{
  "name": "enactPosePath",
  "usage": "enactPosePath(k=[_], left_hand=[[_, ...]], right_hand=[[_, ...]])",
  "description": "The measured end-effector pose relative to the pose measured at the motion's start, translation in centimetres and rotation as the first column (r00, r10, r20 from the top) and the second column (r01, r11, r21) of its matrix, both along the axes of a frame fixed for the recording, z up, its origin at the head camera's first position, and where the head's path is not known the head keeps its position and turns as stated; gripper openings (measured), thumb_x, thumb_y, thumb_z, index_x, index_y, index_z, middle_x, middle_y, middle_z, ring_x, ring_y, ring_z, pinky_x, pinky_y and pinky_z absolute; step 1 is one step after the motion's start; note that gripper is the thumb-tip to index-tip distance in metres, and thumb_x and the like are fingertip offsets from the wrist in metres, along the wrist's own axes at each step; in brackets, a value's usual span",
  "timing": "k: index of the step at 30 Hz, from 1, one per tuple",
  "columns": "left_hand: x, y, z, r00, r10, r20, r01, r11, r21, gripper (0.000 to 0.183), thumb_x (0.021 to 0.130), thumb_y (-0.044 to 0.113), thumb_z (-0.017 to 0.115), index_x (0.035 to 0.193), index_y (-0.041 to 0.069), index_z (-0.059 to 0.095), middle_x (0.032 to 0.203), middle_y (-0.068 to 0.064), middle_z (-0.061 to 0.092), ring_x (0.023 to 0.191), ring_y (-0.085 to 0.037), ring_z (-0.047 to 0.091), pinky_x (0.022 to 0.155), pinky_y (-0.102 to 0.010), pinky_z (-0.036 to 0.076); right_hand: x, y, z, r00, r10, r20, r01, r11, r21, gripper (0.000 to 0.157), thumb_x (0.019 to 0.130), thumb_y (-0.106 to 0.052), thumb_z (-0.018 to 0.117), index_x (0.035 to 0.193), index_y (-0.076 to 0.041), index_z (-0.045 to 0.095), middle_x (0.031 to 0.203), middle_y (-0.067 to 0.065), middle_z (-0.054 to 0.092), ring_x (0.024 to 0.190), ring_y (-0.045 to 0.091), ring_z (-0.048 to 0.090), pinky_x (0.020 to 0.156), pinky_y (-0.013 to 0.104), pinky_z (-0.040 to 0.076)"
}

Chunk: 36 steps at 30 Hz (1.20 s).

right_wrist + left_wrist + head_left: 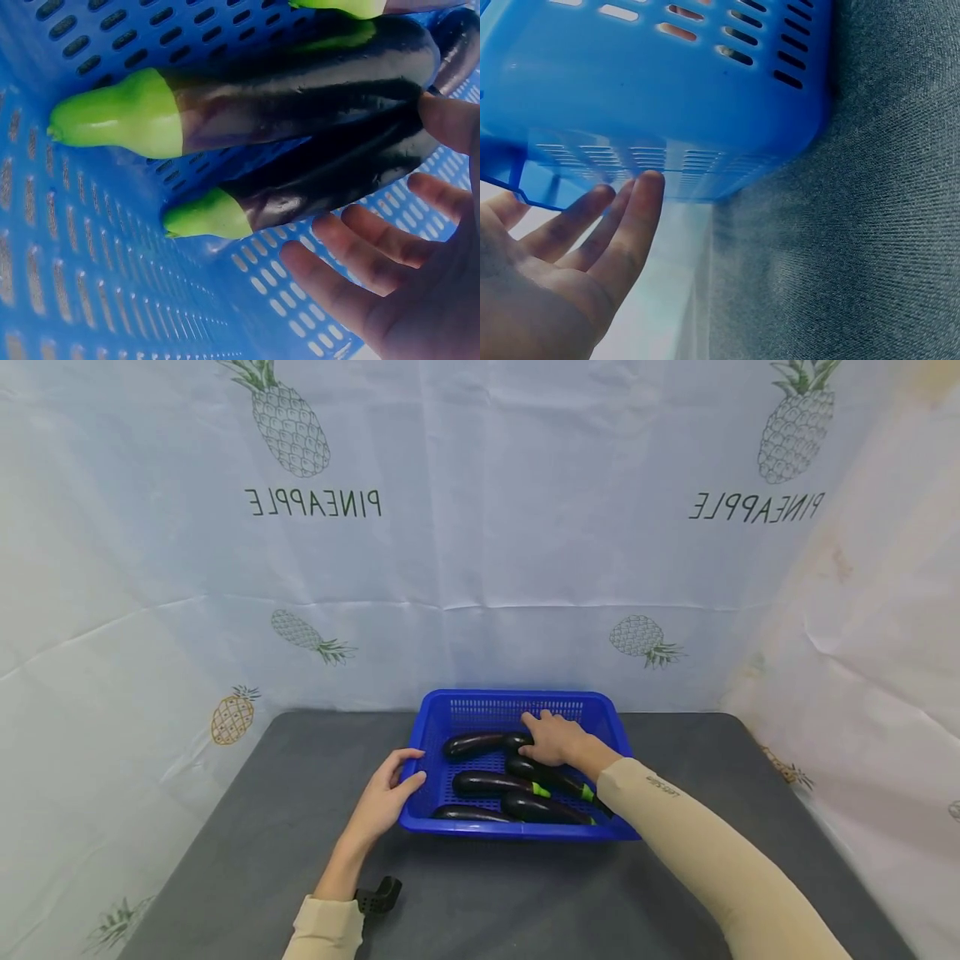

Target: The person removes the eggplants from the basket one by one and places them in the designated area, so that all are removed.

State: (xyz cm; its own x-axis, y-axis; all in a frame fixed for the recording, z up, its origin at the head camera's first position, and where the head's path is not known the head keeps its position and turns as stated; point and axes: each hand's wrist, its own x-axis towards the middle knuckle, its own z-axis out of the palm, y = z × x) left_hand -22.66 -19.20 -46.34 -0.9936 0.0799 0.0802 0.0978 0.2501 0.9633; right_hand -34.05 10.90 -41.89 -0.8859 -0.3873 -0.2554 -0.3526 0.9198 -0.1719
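A blue plastic basket [517, 832] holds several dark purple eggplants with green caps, among them one at the back left [471, 744] and one at the front [543, 808]. My left hand [382, 802] is at the basket's left rim, thumb over the rim; in the left wrist view the other fingertips [651, 184] lie along the outer wall. Inside the basket, my right hand [555, 739] reaches over the back eggplants. Its thumb touches the end of an eggplant [300, 97], while its spread fingers lie beside a second eggplant [337, 169]. The right forearm hides part of the basket.
The basket stands on a dark grey table [315, 777], near its back edge. A white cloth [517, 552] with pineapple prints hangs behind and at both sides. A black strap piece [378, 895] sticks out at the left wrist.
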Motion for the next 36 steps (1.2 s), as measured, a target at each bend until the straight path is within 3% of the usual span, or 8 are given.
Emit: enactPosePath(k=[6,12,20,26,30,36], left_hand=[[0.1,0.3,-0.1,1.0,0.003,-0.009,-0.003,1.0,-0.006,0.037,0.104,0.016,0.06,0.139,0.007,0.053,0.147,-0.022,0.05,0.13,-0.038,0.055,0.099,-0.056,0.049],[0.3,0.5,0.0,1.0,0.004,-0.02,-0.005,1.0,-0.011,0.037,0.104,0.016,0.06,0.139,0.005,0.053,0.147,-0.024,0.05,0.13,-0.039,0.055,0.1,-0.057,0.048],[0.3,0.4,0.0,1.0,-0.004,-0.017,0.004,1.0,0.01,0.036,0.104,0.017,0.06,0.138,0.005,0.054,0.148,-0.024,0.05,0.132,-0.038,0.053,0.102,-0.056,0.047],[0.1,0.2,-0.1,1.0,-0.01,-0.026,0.01,1.0,0.017,0.036,0.104,0.015,0.06,0.138,0.006,0.053,0.148,-0.022,0.05,0.131,-0.037,0.054,0.101,-0.055,0.048],[0.2,0.2,0.0,1.0,0.0,-0.021,0.0,1.0,0.006,0.036,0.104,0.014,0.059,0.138,0.006,0.053,0.148,-0.021,0.05,0.131,-0.036,0.054,0.101,-0.056,0.048],[0.2,0.2,0.0,1.0,0.007,-0.028,-0.007,1.0,-0.007,0.036,0.104,0.014,0.059,0.139,0.005,0.053,0.149,-0.022,0.049,0.134,-0.037,0.052,0.103,-0.058,0.046]], right_hand=[[-0.1,0.1,-0.3,0.997,-0.024,0.077,0.026,0.999,-0.026,0.063,0.104,-0.042,0.056,0.156,-0.012,0.036,0.158,0.025,0.034,0.142,0.045,0.038,0.109,0.062,0.036],[-0.2,-0.1,-0.5,0.994,0.027,0.107,-0.024,0.999,-0.024,0.058,0.106,-0.039,0.054,0.153,-0.01,0.039,0.155,0.021,0.042,0.143,0.04,0.04,0.11,0.058,0.037],[-0.1,0.0,0.6,0.994,0.104,0.019,-0.105,0.992,0.064,0.057,0.103,-0.043,0.058,0.152,-0.018,0.043,0.155,0.022,0.041,0.141,0.041,0.042,0.106,0.063,0.039],[0.6,0.2,2.8,0.986,0.16,-0.035,-0.158,0.985,0.069,0.057,0.102,-0.042,0.06,0.151,-0.018,0.044,0.154,0.022,0.041,0.14,0.042,0.042,0.106,0.064,0.038],[1.4,0.5,3.9,0.977,0.196,-0.084,-0.191,0.979,0.073,0.054,0.101,-0.042,0.061,0.148,-0.019,0.047,0.148,0.021,0.048,0.134,0.042,0.049,0.101,0.066,0.042],[2.6,0.9,5.1,0.96,0.233,-0.155,-0.224,0.972,0.073,0.052,0.101,-0.043,0.061,0.147,-0.021,0.049,0.137,0.016,0.055,0.121,0.036,0.058,0.089,0.055,0.052]])
